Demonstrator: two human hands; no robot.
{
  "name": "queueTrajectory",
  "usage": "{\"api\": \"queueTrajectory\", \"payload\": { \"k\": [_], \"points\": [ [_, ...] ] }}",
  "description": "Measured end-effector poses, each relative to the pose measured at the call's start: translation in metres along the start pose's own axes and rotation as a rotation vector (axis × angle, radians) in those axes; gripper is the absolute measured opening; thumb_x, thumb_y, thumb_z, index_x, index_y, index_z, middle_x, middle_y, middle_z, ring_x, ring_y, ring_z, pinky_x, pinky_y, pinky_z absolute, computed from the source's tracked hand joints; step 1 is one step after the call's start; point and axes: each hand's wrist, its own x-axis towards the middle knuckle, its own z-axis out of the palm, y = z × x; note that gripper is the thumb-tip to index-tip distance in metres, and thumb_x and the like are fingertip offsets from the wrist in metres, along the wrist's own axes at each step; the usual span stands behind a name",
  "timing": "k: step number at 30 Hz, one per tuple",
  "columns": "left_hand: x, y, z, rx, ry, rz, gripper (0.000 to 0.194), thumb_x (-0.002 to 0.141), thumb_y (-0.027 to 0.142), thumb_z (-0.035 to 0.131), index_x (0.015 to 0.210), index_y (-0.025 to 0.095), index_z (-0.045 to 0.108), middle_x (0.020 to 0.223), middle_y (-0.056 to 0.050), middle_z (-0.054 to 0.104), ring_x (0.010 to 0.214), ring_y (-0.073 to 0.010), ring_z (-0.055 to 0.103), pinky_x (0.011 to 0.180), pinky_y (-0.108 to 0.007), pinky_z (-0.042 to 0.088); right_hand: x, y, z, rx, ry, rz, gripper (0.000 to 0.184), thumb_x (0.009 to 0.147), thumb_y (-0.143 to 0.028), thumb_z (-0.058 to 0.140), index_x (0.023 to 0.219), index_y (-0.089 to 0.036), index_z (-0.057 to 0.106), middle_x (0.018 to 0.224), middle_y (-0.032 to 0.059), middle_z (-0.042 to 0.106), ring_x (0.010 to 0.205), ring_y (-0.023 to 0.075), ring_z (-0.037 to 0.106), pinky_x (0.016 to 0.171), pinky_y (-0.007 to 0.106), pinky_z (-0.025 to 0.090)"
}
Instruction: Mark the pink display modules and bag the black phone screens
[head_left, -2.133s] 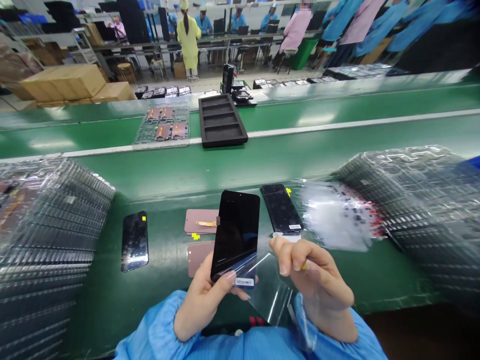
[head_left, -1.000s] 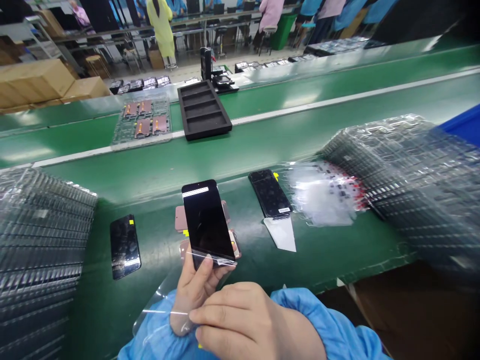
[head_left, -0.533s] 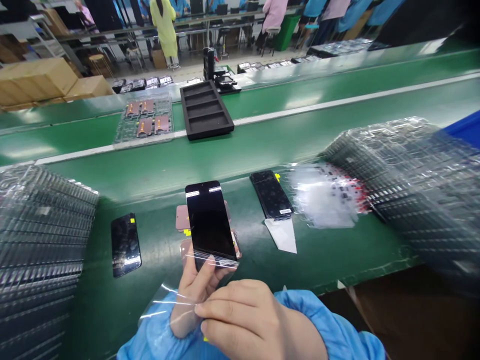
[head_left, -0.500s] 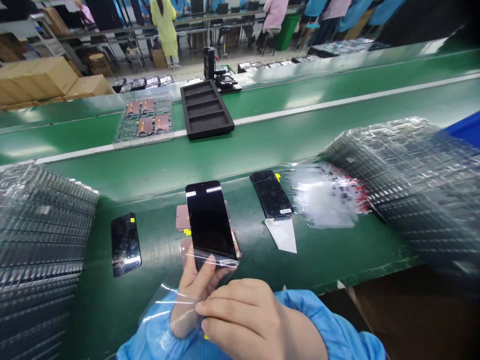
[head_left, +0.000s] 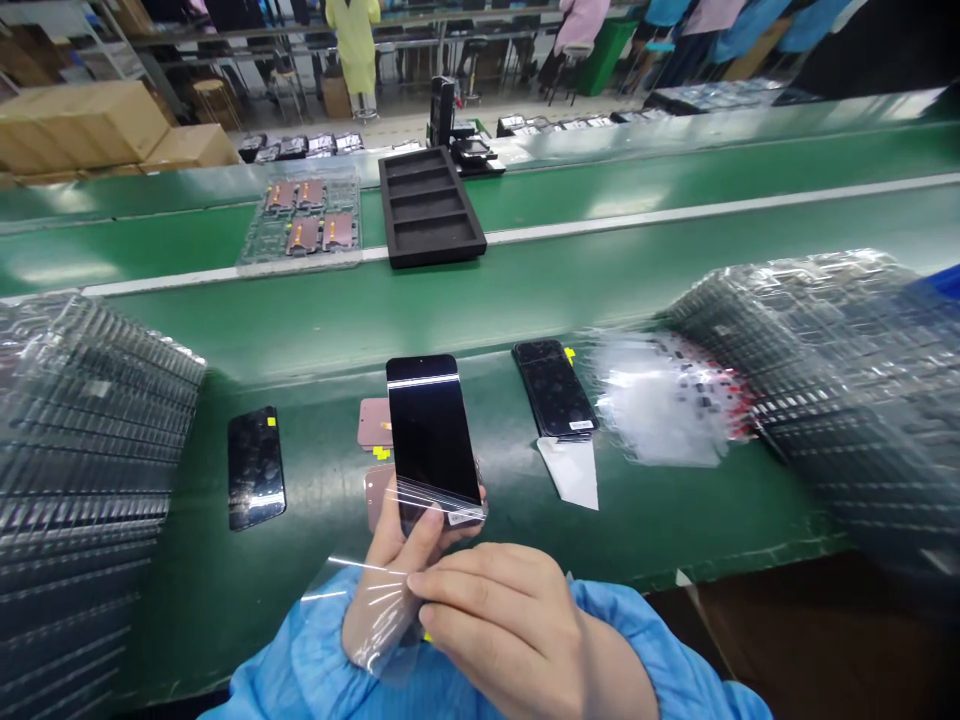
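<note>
Head view: your left hand (head_left: pixel 382 585) grips a black smartphone (head_left: pixel 433 430) at its lower end while your right hand (head_left: pixel 502 620) pinches clear film (head_left: pixel 379 615) curling off its screen.

No readable text, white labels (head_left: pixel 580 425) on two black phone screens (head_left: pixel 431 430), too small to read

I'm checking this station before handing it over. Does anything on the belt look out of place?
Yes: a clear film piece juts out from the lower end of the black phone on the belt, lying loose rather than flat on the screen.
</note>
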Motion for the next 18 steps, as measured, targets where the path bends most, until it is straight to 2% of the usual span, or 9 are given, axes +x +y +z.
{"api": "queueTrajectory", "payload": {
  "k": [4, 12, 18],
  "points": [
    [0.0001, -0.0016, 0.0019, -0.012, -0.023, 0.048, 0.084, 0.077, 0.032, 0.079, 0.148, 0.025, 0.035, 0.099, -0.007, 0.077, 0.097, -0.0258, 0.072, 0.098, -0.038, 0.052, -0.0008, 0.0004, 0.0004, 0.005, 0.006, 0.005, 0.016, 0.091, -0.008, 0.054, 0.091, -0.005, 0.070, 0.095, 0.0133, 0.075, 0.087, 0.0198, 0.071, 0.069, 0.029, 0.061],
    [-0.0024, -0.0027, -0.0020, -0.035, -0.001, 0.003, 0.096, 0.078, 0.032, 0.079, 0.154, 0.028, 0.019, 0.097, -0.007, 0.078, 0.097, -0.0238, 0.072, 0.091, -0.032, 0.055, -0.0006, -0.0007, -0.0001, -0.008, 0.015, 0.003, 0.015, 0.091, -0.009, 0.055, 0.090, -0.005, 0.070, 0.093, 0.0136, 0.075, 0.087, 0.0200, 0.071, 0.069, 0.028, 0.061],
    [0.0003, -0.0051, -0.0024, -0.063, -0.003, 0.006, 0.094, 0.079, 0.028, 0.078, 0.153, 0.028, 0.020, 0.099, -0.007, 0.077, 0.097, -0.0245, 0.073, 0.094, -0.034, 0.055, -0.0031, 0.0007, -0.0006, -0.024, 0.007, 0.001, 0.016, 0.091, -0.009, 0.054, 0.093, -0.005, 0.070, 0.096, 0.0138, 0.075, 0.091, 0.0203, 0.071, 0.072, 0.029, 0.062]
  ]
}}
